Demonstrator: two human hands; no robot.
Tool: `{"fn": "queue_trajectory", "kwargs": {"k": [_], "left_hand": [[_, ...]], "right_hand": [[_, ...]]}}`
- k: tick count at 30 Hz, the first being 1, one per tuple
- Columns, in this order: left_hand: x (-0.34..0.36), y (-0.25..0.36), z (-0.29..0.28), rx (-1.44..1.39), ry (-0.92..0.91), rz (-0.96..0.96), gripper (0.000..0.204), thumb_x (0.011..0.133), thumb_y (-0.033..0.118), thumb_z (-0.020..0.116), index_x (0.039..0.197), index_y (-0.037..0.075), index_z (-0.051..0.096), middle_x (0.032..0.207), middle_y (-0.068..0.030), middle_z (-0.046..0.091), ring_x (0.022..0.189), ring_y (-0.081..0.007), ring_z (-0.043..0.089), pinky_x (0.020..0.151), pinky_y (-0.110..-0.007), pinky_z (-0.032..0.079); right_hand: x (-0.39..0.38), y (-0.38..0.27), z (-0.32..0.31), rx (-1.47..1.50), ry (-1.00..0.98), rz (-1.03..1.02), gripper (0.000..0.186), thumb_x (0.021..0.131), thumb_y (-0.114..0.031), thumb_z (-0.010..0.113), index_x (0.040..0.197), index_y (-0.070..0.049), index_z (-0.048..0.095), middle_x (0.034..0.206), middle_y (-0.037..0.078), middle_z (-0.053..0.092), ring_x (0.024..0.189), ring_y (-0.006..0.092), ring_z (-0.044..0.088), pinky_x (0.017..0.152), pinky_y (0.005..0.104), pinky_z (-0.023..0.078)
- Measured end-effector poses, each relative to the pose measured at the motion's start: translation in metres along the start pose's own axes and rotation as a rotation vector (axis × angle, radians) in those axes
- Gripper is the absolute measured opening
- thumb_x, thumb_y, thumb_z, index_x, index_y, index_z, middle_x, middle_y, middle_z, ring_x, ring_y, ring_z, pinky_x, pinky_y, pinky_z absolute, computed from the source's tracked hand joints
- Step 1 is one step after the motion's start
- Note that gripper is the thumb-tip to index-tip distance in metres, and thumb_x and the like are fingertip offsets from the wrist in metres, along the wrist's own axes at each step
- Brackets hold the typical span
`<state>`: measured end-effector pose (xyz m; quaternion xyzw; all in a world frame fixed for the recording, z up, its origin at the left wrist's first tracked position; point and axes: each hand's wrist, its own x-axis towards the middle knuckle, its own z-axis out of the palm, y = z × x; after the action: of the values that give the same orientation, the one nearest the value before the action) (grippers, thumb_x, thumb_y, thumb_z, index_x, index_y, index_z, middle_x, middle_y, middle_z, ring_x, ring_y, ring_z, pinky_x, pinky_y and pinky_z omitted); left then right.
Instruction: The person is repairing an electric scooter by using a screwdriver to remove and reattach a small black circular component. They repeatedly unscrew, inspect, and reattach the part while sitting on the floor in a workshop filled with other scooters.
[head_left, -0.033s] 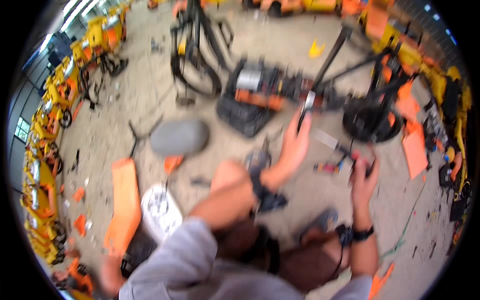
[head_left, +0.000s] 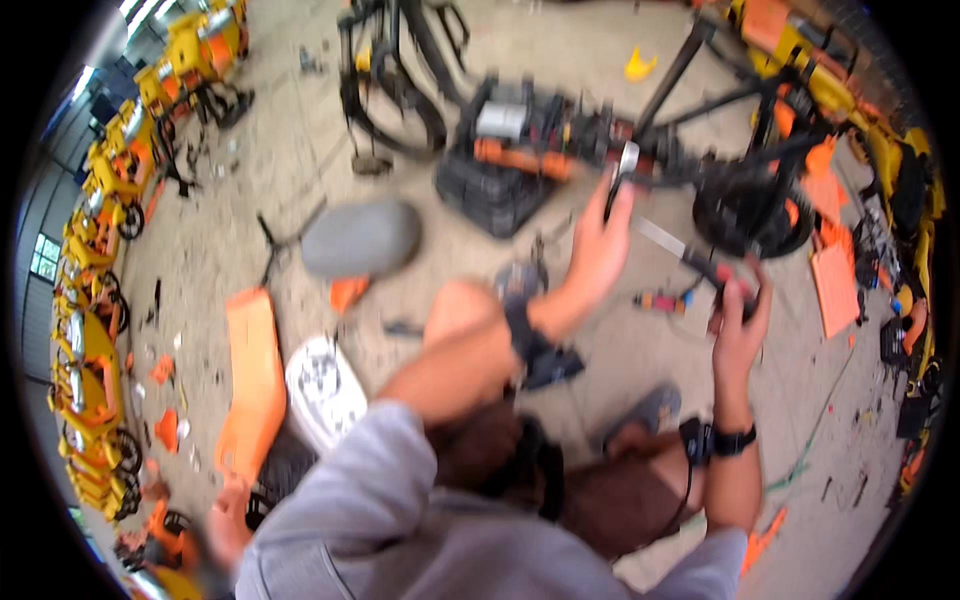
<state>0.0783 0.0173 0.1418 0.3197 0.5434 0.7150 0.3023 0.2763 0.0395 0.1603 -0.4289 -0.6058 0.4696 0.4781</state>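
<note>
My left hand (head_left: pixel 598 245) reaches forward, closed around a small tool (head_left: pixel 628 158) with a black body and a bright metal end; its exact kind is blurred. That end is close to the middle of a dismantled black bike frame (head_left: pixel 672 85), though I cannot tell whether they touch. To the right, my right hand (head_left: pixel 738 325) grips a screwdriver (head_left: pixel 700 264) with a dark and red handle. Its pale shaft points up and left towards the frame. Below that shaft, a small red, yellow and blue item (head_left: pixel 662 301) lies on the floor.
A black box-like part (head_left: pixel 492 195) sits by the frame, with a wheel (head_left: pixel 755 215) at right. Around my legs lie a grey seat (head_left: pixel 362 238), a long orange panel (head_left: pixel 256 375) and a white panel (head_left: pixel 326 392). Yellow bikes (head_left: pixel 85 365) line the left side.
The view has tilted slightly, so the scene sits higher in the picture, and it is sharper. Both hands keep their tools, with little movement relative to the frame.
</note>
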Motion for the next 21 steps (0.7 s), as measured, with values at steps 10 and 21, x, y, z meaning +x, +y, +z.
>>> {"fn": "queue_trajectory", "kwargs": {"k": [10,21], "left_hand": [[0.018,0.038,0.007,0.038,-0.001,-0.028,0.055,0.102,0.035,0.049,0.14,-0.003,0.042,0.114,-0.0094,0.053,0.103,-0.0138,0.047,0.091,-0.026,0.037],[0.01,0.044,0.004,0.062,0.021,-0.136,0.057,0.1,0.036,0.052,0.144,0.002,0.04,0.091,-0.0002,0.054,0.078,-0.0075,0.042,0.068,-0.022,0.037]], "right_hand": [[0.022,-0.022,0.002,0.063,-0.025,-0.119,0.049,0.093,-0.017,0.057,0.139,-0.009,0.041,0.072,0.002,0.052,0.049,0.004,0.042,0.044,0.0192,0.033],[0.017,-0.023,-0.002,0.032,-0.06,-0.089,0.049,0.094,-0.019,0.054,0.139,-0.005,0.039,0.076,0.002,0.054,0.048,0.005,0.042,0.044,0.0192,0.034]]}}
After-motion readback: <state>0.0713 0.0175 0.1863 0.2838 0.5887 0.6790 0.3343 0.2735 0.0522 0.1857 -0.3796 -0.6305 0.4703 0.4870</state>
